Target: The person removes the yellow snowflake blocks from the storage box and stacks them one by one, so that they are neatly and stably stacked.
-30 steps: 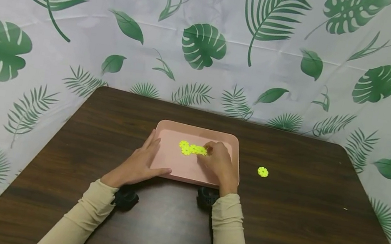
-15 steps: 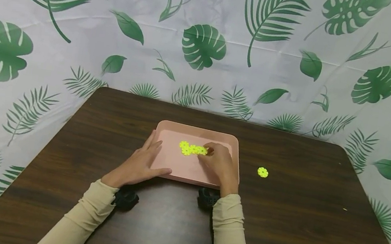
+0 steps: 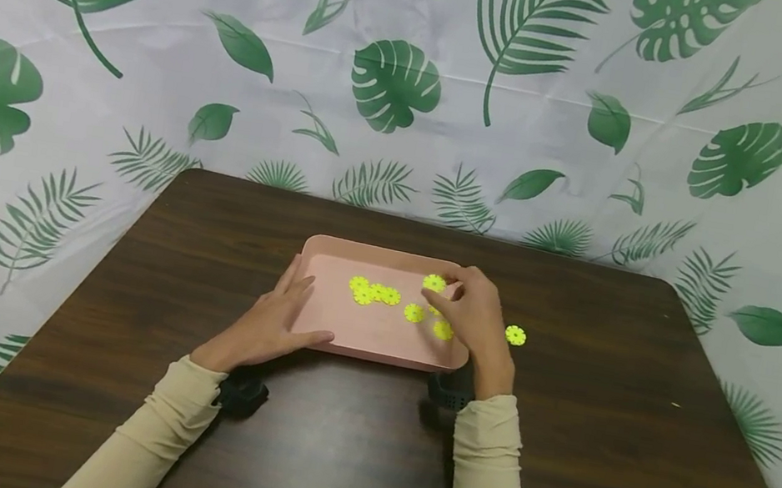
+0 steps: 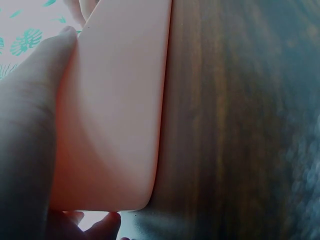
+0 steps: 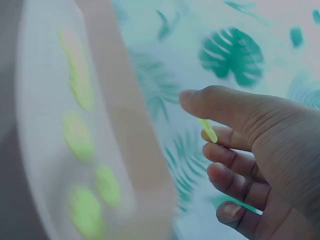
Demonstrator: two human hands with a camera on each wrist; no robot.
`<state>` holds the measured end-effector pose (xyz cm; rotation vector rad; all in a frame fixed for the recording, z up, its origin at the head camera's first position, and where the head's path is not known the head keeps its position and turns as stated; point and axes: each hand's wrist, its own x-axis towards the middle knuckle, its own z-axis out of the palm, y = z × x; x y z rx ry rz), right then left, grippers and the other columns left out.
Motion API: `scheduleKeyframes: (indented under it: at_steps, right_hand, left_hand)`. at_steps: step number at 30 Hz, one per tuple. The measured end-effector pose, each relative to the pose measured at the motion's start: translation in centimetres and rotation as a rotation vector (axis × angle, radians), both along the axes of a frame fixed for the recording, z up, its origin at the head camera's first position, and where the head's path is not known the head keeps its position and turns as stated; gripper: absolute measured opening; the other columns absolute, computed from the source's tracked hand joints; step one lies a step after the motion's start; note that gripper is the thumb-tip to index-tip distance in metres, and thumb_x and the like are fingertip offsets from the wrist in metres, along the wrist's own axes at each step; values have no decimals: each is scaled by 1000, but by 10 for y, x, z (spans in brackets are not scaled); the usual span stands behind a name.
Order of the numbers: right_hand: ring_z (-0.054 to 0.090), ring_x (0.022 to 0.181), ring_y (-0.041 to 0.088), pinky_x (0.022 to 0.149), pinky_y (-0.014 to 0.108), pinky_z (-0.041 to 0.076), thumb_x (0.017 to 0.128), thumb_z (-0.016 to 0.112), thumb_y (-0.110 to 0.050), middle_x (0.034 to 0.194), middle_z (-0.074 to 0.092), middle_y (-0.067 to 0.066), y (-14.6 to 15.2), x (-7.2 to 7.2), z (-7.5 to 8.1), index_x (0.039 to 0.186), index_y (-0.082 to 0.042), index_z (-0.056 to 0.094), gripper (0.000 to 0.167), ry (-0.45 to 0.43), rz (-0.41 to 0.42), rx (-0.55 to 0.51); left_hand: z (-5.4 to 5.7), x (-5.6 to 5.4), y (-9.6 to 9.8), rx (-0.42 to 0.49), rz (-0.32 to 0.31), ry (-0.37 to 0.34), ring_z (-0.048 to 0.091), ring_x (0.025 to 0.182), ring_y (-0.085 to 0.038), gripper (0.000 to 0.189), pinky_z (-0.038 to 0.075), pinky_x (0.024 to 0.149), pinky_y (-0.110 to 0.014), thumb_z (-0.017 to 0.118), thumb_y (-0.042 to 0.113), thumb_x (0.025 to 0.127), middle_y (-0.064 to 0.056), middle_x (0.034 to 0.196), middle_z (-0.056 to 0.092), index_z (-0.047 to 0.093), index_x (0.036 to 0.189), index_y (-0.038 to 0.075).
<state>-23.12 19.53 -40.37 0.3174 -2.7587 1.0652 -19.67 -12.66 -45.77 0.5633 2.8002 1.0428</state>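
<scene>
My right hand (image 3: 475, 311) pinches a yellow flower-shaped disc (image 3: 434, 282) between thumb and index finger, raised over the right end of a shallow pink tray (image 3: 348, 326). In the right wrist view that disc (image 5: 211, 132) shows edge-on. A joined cluster of yellow discs (image 3: 362, 295) lies in the tray's middle. Under the right hand, a few loose discs (image 3: 414, 312) lie on the tray floor, one partly hidden. My left hand (image 3: 265, 326) rests against the tray's left front corner, fingers extended along the left wall and thumb on the front rim.
One yellow disc (image 3: 515, 335) lies on the dark wooden table (image 3: 596, 443), just right of the tray and close to the right wrist. A leaf-print cloth (image 3: 408, 27) hangs behind the table. A tiny pale scrap (image 3: 675, 405) lies farther right.
The right hand has moved right and up from the joined cluster, carrying a disc. Loose discs now show beneath it in the tray. The left hand keeps its place; the head view has shifted slightly.
</scene>
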Motion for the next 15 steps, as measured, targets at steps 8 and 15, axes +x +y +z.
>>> scheduleKeyframes:
  at_steps: [8,15]
  right_hand:
    - [60,82,31,69,40,50,92,81,-20,107,63,21,80,12,-7,117,6,72,38,-3,-130,58]
    - [63,89,35,70,42,53,96,77,-23,111,64,27,130,24,-22,122,9,69,41,-129,-176,127]
  left_hand:
    - [1,-1,0,-10,-8,5,1,159,-34,106,20,114,-75,69,63,89,-14,173,-9,26,161,-3]
    - [1,-1,0,-12,-11,-10,-1,159,-34,108,19,113,-76,69,64,89,-14,173,-9,25,162,-3]
